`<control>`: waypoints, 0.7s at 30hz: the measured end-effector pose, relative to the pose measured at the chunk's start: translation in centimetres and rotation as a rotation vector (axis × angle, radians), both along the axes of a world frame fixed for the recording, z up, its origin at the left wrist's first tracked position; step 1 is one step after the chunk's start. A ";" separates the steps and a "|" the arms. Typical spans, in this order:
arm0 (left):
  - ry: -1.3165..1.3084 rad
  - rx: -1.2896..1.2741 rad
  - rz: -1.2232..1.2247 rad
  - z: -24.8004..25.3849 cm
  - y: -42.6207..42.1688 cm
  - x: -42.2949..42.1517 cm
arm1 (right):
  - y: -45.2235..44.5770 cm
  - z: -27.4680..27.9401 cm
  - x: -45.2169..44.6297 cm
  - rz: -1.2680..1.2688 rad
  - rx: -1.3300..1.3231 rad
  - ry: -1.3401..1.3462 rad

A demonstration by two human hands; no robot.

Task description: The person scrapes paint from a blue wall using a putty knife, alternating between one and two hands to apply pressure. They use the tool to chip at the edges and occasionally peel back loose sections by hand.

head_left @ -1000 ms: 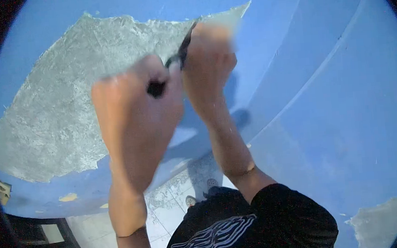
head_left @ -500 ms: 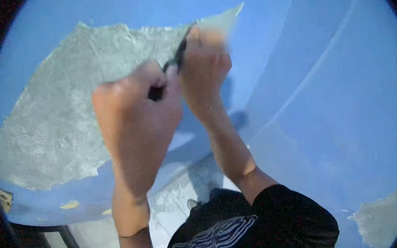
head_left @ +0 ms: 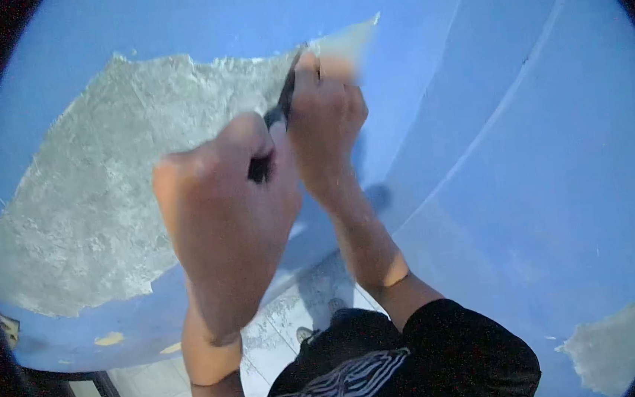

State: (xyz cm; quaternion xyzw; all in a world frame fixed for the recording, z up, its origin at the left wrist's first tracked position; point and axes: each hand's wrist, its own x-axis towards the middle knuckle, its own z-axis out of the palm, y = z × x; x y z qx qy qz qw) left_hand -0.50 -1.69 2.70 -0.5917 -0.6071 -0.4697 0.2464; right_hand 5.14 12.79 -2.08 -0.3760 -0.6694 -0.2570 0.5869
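A slim dark tool, by its look a scraper point(head_left: 288, 89), slants up against a wall where blue paint has come away. My left hand point(head_left: 220, 191) is closed in a fist around its handle. Higher up, my right hand point(head_left: 328, 112) is closed at the tool's front part, its fingers curled and partly blurred. The tip meets the upper edge of a large bare grey patch point(head_left: 100, 186), which has a ragged outline. Both hands hide much of the tool, so its full shape cannot be seen.
Blue painted wall point(head_left: 525, 182) spreads around the patch, with a smaller bare patch point(head_left: 616, 346) at lower right. Below are pale floor tiles point(head_left: 269, 344) with scattered flakes. A dark object point(head_left: 72, 393) stands at lower left.
The view has shifted slightly, so the patch sits a little lower and further left. Both hands keep their hold, the left one slightly lower in view.
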 end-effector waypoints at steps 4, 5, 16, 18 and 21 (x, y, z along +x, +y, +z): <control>-0.034 0.041 -0.042 -0.2 -0.1 -0.5 | -0.7 -0.2 -0.5 0.003 -0.006 0.042; -0.055 -0.001 -0.048 -0.5 -0.5 -0.5 | -1.3 -0.2 -0.3 0.013 -0.145 -0.006; -0.119 -0.052 -0.060 0.3 0.8 1.8 | 1.7 -0.8 1.2 -0.094 0.077 0.029; -0.043 -0.042 -0.099 0.7 0.7 1.8 | 0.7 -0.4 1.7 0.126 0.001 0.064; 0.132 -0.014 -0.014 1.1 -0.1 0.6 | -0.5 0.2 0.8 -0.010 -0.066 0.005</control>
